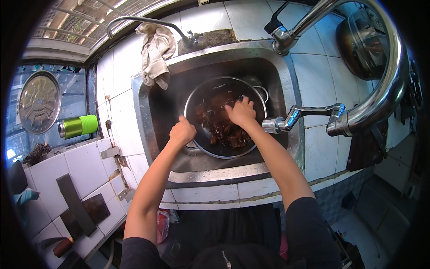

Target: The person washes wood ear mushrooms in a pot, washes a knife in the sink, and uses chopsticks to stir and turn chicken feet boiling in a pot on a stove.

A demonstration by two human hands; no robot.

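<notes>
A round metal pan (pixel 221 155) stands in the stainless steel sink (pixel 218 171), a loop handle showing at its upper right. Dark brownish liquid fills part of it, and soft, dark brown pieces of food (pixel 228 136) lie in the liquid, mostly towards the near side. My left hand (pixel 183 131) is closed at the pan's left rim and seems to hold it. Over the pan's right half, my right hand (pixel 242 111) has its fingers apart, with the fingertips at the liquid. What lies under those fingertips is hidden.
A large chrome faucet (pixel 391 90) arches in from the right, its jointed outlet (pixel 273 125) close to my right forearm. A thin tap (pixel 147 21) and a draped cloth (pixel 156 53) are at the back left. Left are a green bottle (pixel 79 126), a lid (pixel 39 102) and a knife (pixel 63 247).
</notes>
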